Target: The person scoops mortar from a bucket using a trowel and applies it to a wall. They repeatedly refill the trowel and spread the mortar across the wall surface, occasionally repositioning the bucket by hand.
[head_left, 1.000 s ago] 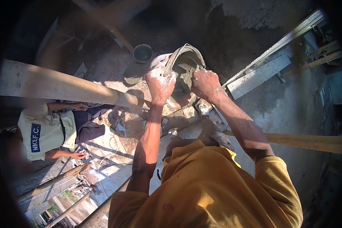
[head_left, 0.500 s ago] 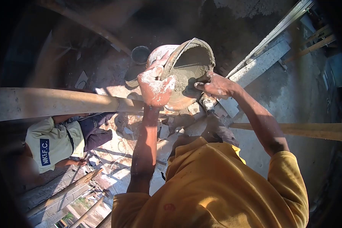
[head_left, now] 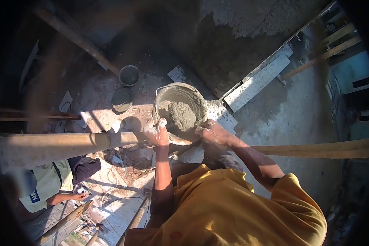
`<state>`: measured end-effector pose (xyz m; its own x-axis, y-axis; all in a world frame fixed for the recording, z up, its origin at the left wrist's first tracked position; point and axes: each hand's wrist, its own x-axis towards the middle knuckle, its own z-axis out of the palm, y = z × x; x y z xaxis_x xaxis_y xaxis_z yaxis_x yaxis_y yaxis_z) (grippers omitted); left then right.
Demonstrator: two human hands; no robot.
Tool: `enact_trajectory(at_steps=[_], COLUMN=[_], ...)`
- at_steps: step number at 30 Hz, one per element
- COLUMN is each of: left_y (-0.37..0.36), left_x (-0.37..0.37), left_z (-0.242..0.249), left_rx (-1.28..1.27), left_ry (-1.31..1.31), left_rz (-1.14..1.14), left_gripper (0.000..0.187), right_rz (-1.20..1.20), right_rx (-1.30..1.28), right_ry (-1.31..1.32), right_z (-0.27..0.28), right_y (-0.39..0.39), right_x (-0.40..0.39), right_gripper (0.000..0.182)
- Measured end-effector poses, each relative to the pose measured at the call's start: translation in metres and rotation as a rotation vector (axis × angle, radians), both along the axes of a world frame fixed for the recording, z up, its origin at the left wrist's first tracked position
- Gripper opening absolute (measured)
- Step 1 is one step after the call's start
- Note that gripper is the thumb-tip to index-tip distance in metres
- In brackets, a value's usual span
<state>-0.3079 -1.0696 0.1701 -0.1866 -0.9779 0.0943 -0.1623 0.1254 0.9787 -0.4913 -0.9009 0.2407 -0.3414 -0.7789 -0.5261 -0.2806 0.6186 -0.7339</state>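
A mortar-caked bucket [head_left: 201, 99] is held up in front of my body, its mouth facing me. Inside it lies a lump of wet mortar [head_left: 182, 116]. My left hand [head_left: 156, 132], smeared with pale mortar, is closed on the bucket's near left rim. On the near right rim my right hand [head_left: 214, 133] is closed too, its fingers curled at the edge. The underside of the bucket and some fingertips are hidden.
Two more buckets, one grey [head_left: 129, 76] and one beside it [head_left: 121, 100], stand at the upper left. Wooden poles cross at left [head_left: 69, 145] and right [head_left: 315, 149]. Another person [head_left: 49, 180] is at lower left. A pale board [head_left: 258, 84] lies at right.
The bucket has come lower and closer to my body, and its mouth has turned toward me, showing the mortar lump. Both hands moved down with it. My view has shifted.
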Motion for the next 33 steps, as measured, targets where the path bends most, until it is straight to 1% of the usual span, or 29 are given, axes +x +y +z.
enact_trajectory(at_steps=[1,2,3,5,6,7,8,9,10,11,13,14,16,17,18,19,20,21,23,24,25,26,27,28,29,30,31,32,33], left_y=[0.001,0.008,0.014,0.017,0.018,0.023,0.028,0.028,0.041,0.045,0.061,0.07,0.071,0.072,0.077,0.088,0.082,0.076,0.069,0.089,0.075,0.058,0.041,0.034,0.036,0.031,0.021,0.012,0.007], left_x=[0.01,0.013,0.022,0.048,0.068,0.08,0.093,0.132,0.139,0.153,0.16,0.164,0.149,0.139,0.139,0.148,0.153,0.157,0.114,0.124,0.118,0.101,0.101,0.077,0.054,0.043,0.027,0.012,-0.002], left_z=[-0.036,-0.013,-0.012,-0.065,-0.069,-0.086,-0.116,-0.15,-0.181,-0.15,-0.134,-0.126,-0.09,-0.076,-0.092,-0.116,-0.108,-0.099,-0.058,-0.119,-0.145,-0.15,-0.149,-0.129,-0.111,-0.102,-0.094,-0.076,-0.051], left_rx=[0.036,0.046,0.007,-0.005,0.012,0.065,0.12,0.044,0.21,-0.134,0.152,0.29,0.266,0.214,0.197,0.184,0.207,0.226,0.343,0.254,0.177,0.101,0.085,0.001,-0.074,0.015,0.095,0.092,0.096], left_ry=[0.071,0.058,0.171,0.124,0.013,0.063,0.114,-0.056,0.216,-0.26,-0.228,-0.204,-0.084,-0.051,-0.121,-0.207,-0.266,-0.325,-0.163,-0.042,-0.025,-0.005,-0.142,-0.094,-0.054,-0.035,-0.009,-0.01,-0.015], left_rz=[0.047,0.042,0.011,0.099,0.026,0.09,0.152,0.021,0.222,0.09,0.226,0.298,0.247,0.248,0.306,0.357,0.295,0.231,0.24,0.48,0.417,0.352,-0.007,-0.007,-0.004,-0.025,-0.04,-0.068,-0.093], left_gripper=[0.011,0.011,0.012,0.01,0.01,0.011,0.013,0.02,0.025,0.022,0.012,0.013,0.012,0.014,0.013,0.012,0.01,0.008,0.009,0.008,0.01,0.014,0.019,0.019,0.02,0.018,0.017,0.017,0.018], right_rz=[0.038,0.094,0.153,0.302,0.328,0.352,0.401,0.447,0.493,0.437,0.487,0.479,0.462,0.354,0.158,0.093,-0.256,-0.292,-0.46,-0.471,-0.49,-0.365,-0.372,-0.34,-0.202,-0.061,0.079,0.32,0.409], right_rx=[-0.096,-0.055,-0.018,-0.022,0.026,0.074,-0.044,-0.16,-0.279,-0.304,-0.242,-0.195,-0.108,-0.133,-0.084,-0.102,0.129,-0.136,-0.422,-0.452,-0.534,-0.507,-0.387,-0.193,-0.118,-0.055,-0.093,-0.036,-0.207], right_ry=[0.152,0.241,0.327,0.569,0.621,0.671,0.614,0.552,0.49,0.354,0.047,-0.049,-0.242,-0.512,-0.493,-0.207,0.312,0.513,0.658,0.634,0.631,0.64,0.543,0.489,0.508,0.526,0.503,0.511,0.423], right_z=[-0.005,0.004,0.018,0.051,0.057,0.062,0.075,0.095,0.113,0.126,0.149,0.148,0.146,0.12,0.106,0.091,0.111,0.121,0.245,0.273,0.287,0.286,0.269,0.246,0.205,0.165,0.106,0.075,0.033], right_y=[0.006,0.003,-0.006,-0.017,-0.026,-0.035,-0.041,-0.048,-0.056,-0.06,-0.069,-0.074,-0.082,-0.082,-0.085,-0.081,-0.075,-0.037,-0.034,-0.022,-0.014,-0.006,-0.003,0.001,0.01,0.018,0.039,0.046,0.058], right_x=[-0.009,-0.021,-0.036,-0.058,-0.065,-0.07,-0.074,-0.077,-0.081,-0.082,-0.098,-0.11,-0.141,-0.178,-0.221,-0.285,-0.312,-0.361,-0.327,-0.3,-0.285,-0.264,-0.246,-0.233,-0.218,-0.204,-0.195,-0.175,-0.158], right_gripper=[0.047,0.045,0.042,0.033,0.037,0.04,0.036,0.032,0.028,0.026,0.029,0.028,0.027,0.023,0.03,0.035,0.034,0.033,0.035,0.035,0.034,0.034,0.035,0.035,0.032,0.036,0.038,0.041,0.042])
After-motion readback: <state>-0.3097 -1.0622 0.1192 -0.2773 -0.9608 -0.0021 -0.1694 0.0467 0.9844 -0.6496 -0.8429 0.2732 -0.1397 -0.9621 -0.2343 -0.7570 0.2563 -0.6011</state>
